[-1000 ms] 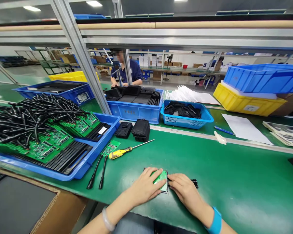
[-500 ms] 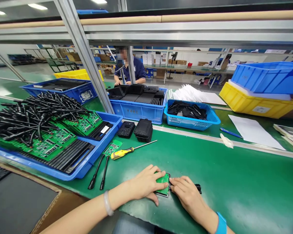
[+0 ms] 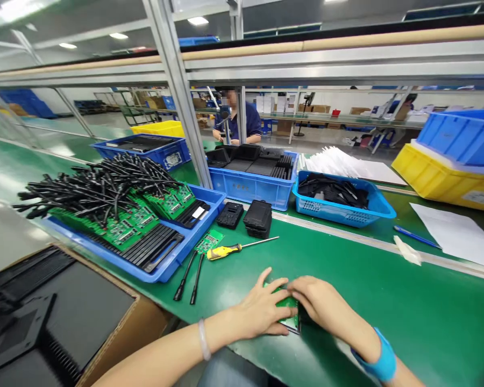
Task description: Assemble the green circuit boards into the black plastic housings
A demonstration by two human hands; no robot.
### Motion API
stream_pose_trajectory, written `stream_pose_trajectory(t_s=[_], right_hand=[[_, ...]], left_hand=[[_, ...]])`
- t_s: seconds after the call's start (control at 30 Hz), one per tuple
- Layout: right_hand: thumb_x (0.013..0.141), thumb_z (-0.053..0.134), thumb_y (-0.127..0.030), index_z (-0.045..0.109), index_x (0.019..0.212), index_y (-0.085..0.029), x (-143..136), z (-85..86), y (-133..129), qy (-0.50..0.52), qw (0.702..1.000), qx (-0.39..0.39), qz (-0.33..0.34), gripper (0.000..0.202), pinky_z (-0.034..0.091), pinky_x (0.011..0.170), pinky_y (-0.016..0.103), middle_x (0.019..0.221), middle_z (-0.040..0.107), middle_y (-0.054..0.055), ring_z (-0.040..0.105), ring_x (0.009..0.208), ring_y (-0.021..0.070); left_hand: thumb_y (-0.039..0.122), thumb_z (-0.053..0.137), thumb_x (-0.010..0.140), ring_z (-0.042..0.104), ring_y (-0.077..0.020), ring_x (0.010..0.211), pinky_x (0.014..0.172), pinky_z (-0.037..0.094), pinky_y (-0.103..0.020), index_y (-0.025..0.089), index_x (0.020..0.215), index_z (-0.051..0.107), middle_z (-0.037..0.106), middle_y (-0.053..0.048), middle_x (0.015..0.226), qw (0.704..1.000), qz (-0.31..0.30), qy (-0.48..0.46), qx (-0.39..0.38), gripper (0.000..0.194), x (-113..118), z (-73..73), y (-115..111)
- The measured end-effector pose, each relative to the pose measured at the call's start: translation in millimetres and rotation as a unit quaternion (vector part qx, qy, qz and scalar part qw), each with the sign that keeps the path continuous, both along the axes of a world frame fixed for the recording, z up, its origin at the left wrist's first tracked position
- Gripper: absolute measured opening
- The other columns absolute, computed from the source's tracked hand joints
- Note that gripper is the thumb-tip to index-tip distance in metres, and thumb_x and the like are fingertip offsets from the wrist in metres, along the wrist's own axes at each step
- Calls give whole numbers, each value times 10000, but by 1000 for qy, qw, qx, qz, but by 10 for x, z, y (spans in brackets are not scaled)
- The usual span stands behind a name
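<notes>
Both grips press flat on the small green rectangular circuit board, left hand and right hand covering it on the green desk, its long axis hidden.

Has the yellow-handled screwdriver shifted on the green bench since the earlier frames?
No. The screwdriver lies as before, handle tip beside the loose green board, below the black housings; only the camera turned.

Electronics assembly factory, green conveyor bench, blue bins of circuit boards, probably cables, aluminium racking
</notes>
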State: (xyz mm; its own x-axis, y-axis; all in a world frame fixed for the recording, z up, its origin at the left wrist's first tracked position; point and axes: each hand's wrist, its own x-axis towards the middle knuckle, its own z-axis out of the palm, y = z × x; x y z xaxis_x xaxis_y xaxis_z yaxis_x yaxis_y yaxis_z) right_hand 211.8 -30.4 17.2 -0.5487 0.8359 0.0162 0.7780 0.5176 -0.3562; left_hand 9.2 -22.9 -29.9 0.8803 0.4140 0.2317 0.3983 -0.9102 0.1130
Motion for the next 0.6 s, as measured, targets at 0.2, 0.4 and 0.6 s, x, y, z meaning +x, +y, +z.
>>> stream_pose_trajectory(t_s=[0.2,0.4,0.6], right_hand=[[937,495,-159,445,1349,-143,-1034,57,788,-34,999,-16,-17,415,517,788,362,1017,692,107,664,925,226],[930,596,-343,600,1102,-145,-1585,-1,1035,-64,995,-68,-38,263,563,714,334,1008,647,42,646,809,152],[939,473,-151,579,1085,-129,-994,418,506,11,998,25,-65,181,520,630,265,774,682,26,662,685,151]], left_hand=[[466,533,921,499,-275,1149,963,392,-479,220,1248,537,574,-108,1213,998,58,-9,3,409,68,-73,-194],[765,500,762,478,-375,1247,1097,304,-491,34,1319,462,537,-231,1331,995,101,-2,6,920,200,-264,-492],[557,576,826,372,-413,1353,1108,309,-475,-32,1448,250,356,-299,1469,992,104,68,-4,916,182,-183,-613]])
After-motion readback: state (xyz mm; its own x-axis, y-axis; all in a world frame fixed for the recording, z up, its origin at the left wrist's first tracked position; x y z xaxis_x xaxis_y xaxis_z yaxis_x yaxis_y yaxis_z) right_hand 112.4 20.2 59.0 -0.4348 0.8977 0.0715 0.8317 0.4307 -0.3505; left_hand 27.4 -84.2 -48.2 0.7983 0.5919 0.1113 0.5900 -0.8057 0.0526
